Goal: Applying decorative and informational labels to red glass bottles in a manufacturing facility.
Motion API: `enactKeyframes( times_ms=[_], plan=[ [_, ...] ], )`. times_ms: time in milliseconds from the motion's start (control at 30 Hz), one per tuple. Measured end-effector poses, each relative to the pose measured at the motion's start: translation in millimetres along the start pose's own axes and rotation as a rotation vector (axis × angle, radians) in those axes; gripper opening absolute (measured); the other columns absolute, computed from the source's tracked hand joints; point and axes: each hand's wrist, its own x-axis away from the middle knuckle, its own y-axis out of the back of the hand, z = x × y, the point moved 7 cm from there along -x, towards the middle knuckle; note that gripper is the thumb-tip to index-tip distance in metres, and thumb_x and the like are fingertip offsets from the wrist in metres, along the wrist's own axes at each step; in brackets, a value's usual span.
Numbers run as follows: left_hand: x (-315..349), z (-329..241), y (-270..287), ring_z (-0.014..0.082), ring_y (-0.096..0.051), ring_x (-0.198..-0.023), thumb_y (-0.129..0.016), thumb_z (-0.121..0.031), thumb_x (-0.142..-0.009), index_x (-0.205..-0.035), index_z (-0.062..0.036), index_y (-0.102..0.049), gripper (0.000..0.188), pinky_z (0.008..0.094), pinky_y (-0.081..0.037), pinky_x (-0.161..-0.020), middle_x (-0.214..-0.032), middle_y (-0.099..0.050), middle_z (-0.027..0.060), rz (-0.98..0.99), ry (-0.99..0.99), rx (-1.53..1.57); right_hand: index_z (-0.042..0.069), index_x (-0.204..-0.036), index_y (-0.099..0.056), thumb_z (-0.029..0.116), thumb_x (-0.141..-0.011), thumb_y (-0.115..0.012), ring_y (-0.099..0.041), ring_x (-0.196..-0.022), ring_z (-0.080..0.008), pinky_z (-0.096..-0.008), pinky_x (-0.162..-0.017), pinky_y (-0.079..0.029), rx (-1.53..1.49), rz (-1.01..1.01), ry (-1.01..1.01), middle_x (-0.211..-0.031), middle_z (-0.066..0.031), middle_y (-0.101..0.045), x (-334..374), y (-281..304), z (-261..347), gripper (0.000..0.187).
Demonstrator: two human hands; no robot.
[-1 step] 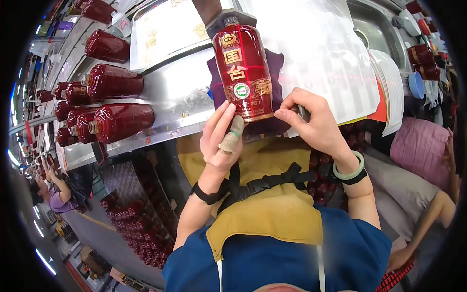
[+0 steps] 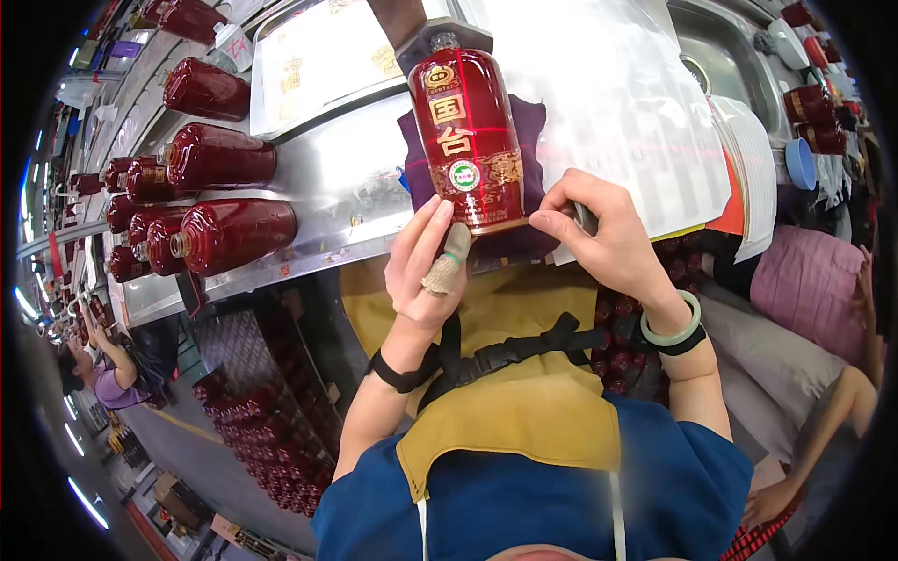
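A dark red bottle point(image 2: 472, 140) with gold lettering, a gold band and a round green-and-white sticker point(image 2: 464, 175) lies face up, neck pointing away from me. Beneath it is a dark purple cloth point(image 2: 529, 131). A metal holder point(image 2: 412, 39) sits around the neck. My left hand point(image 2: 428, 257) lays straight fingers on the bottle's lower left face; a fabric cot covers its thumb, close to the base. At the lower right corner, my right hand point(image 2: 608, 234) has curled fingers and its thumb tip against the bottle edge. Whatever those fingers hold, if anything, is hidden.
Several red bottles point(image 2: 238, 234) lie along the left of the metal bench point(image 2: 346, 150), near a white tray point(image 2: 323, 61). Translucent sheets point(image 2: 617, 112) cover the right side beside a sink point(image 2: 725, 65). Another person in pink point(image 2: 809, 280) sits at right; one more is far left.
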Motion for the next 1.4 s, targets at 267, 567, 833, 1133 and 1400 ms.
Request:
enactKeyframes(
  times_ms=[267, 567, 833, 1133, 1400],
  plan=[
    [6.3, -5.7, 1.0, 0.0356, -0.069, -0.111, -0.077, 0.013, -0.080, -0.108, -0.0014, -0.077, 0.031, 0.0421, -0.060, -0.093, -0.122, -0.072, 0.0177, -0.020, -0.038, -0.058, -0.002, -0.088, -0.068, 0.012, -0.091, -0.078, -0.056, -0.063, -0.0187, -0.0337, -0.062, -0.045, 0.023, 0.002, -0.013, -0.080, -0.0097, -0.063, 1.2, 1.7, -2.4, 0.018],
    [-12.4, -15.1, -8.0, 0.0346, -0.068, -0.111, -0.079, 0.007, -0.081, -0.095, -0.0017, -0.076, 0.017, 0.0390, -0.061, -0.084, -0.123, -0.072, 0.0143, 0.078, -0.085, -0.023, -0.002, -0.089, -0.068, 0.014, -0.091, -0.078, -0.057, -0.065, -0.0196, -0.0342, -0.063, -0.046, 0.019, -0.003, 0.002, -0.080, -0.0098, -0.063, 0.2, -1.7, -2.9, 0.019],
    [-3.2, 2.4, 0.0, 0.0381, -0.074, -0.105, -0.083, 0.010, -0.077, -0.105, 0.0052, -0.070, 0.031, 0.0424, -0.062, -0.089, -0.115, -0.075, 0.0193, -0.001, 0.081, 0.029, -0.001, -0.086, -0.068, 0.015, -0.091, -0.079, -0.057, -0.063, -0.0177, -0.0328, -0.062, -0.046, -0.017, 0.004, -0.016, -0.077, -0.0081, -0.062, 0.9, -4.5, 1.9, 0.020],
    [2.7, -10.3, -1.6, 0.0366, -0.066, -0.116, -0.078, 0.009, -0.081, -0.106, -0.0031, -0.076, 0.028, 0.0419, -0.058, -0.095, -0.124, -0.071, 0.0154, 0.060, -0.046, -0.116, -0.002, -0.087, -0.069, 0.013, -0.091, -0.079, -0.056, -0.062, -0.0165, -0.0325, -0.061, -0.046, 0.003, -0.007, -0.013, -0.078, -0.0086, -0.062, -1.7, -3.4, -8.6, 0.018],
    [-11.7, -8.8, -11.8, 0.0353, -0.067, -0.115, -0.084, 0.003, -0.079, -0.096, -0.0007, -0.075, 0.019, 0.0425, -0.062, -0.089, -0.116, -0.074, 0.0116, 0.090, -0.037, 0.011, -0.002, -0.087, -0.068, 0.013, -0.091, -0.079, -0.057, -0.063, -0.0168, -0.0326, -0.062, -0.046, 0.021, -0.015, -0.003, -0.078, -0.0090, -0.063, -2.6, -4.2, -6.7, 0.019]
  ],
)
